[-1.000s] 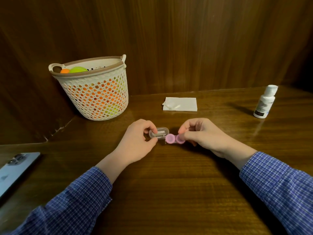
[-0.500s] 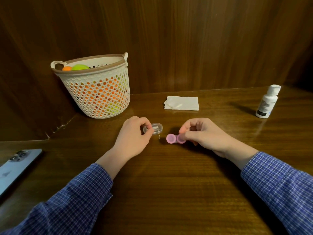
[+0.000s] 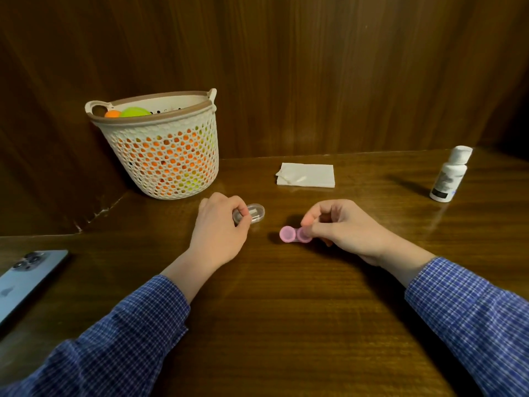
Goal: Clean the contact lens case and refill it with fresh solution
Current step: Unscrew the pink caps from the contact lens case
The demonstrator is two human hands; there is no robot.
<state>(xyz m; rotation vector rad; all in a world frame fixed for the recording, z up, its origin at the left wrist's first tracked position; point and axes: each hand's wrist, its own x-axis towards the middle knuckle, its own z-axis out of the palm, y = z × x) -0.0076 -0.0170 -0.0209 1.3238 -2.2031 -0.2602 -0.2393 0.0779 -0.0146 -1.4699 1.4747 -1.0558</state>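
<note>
Pink contact lens case (image 3: 294, 234), two round joined wells, lies flat on the wood table at center, caps on; right well partly hidden by fingers pinching it. Left of it, apart, a clear oval plastic lid (image 3: 252, 212), held at its left end, w/ something white inside. White solution bottle (image 3: 450, 174) w/ white cap stands upright, far right.

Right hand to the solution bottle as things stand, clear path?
Probably yes, once freed. The right hand pinches the pink lens case, so it must let go first. Bare table lies between it and the bottle, standing upright at its far right.
</note>
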